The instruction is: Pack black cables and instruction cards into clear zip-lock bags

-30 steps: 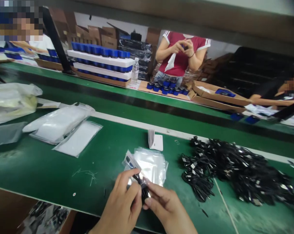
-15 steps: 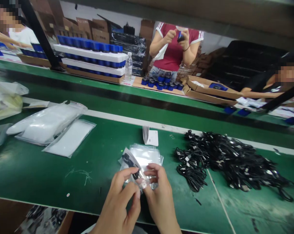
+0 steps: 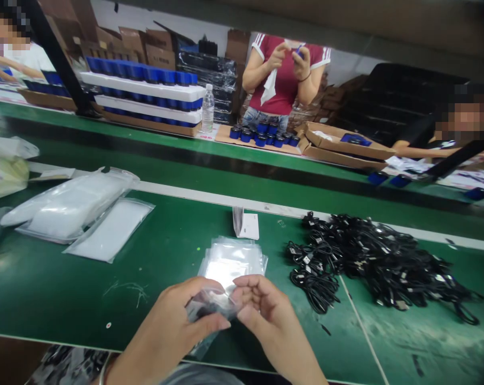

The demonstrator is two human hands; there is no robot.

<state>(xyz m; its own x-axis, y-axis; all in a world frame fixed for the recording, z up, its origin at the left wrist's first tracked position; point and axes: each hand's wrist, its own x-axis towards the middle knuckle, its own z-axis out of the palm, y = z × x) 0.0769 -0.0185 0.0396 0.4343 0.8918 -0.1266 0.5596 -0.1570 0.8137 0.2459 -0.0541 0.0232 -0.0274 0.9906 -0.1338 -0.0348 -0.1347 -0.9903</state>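
Left hand (image 3: 165,315) is curled snug round a clear plastic bag (image 3: 210,302), keeping the dark coiled cable inside bunched up. Right hand (image 3: 268,313) sits half open against it, above the green bench mat (image 3: 53,299), with the black cable heap (image 3: 370,262) within easy reach on the right.

Heap of black cables (image 3: 370,262) on green bench (image 3: 65,305), right side; white-filled plastic bags (image 3: 73,209) at left; small white card stack (image 3: 246,224) near bench's far edge. Across the line: person in red T-shirt (image 3: 284,80), blue-capped containers (image 3: 141,72) in white foam trays (image 3: 141,92), water bottle (image 3: 208,108), cardboard boxes (image 3: 133,40) behind.
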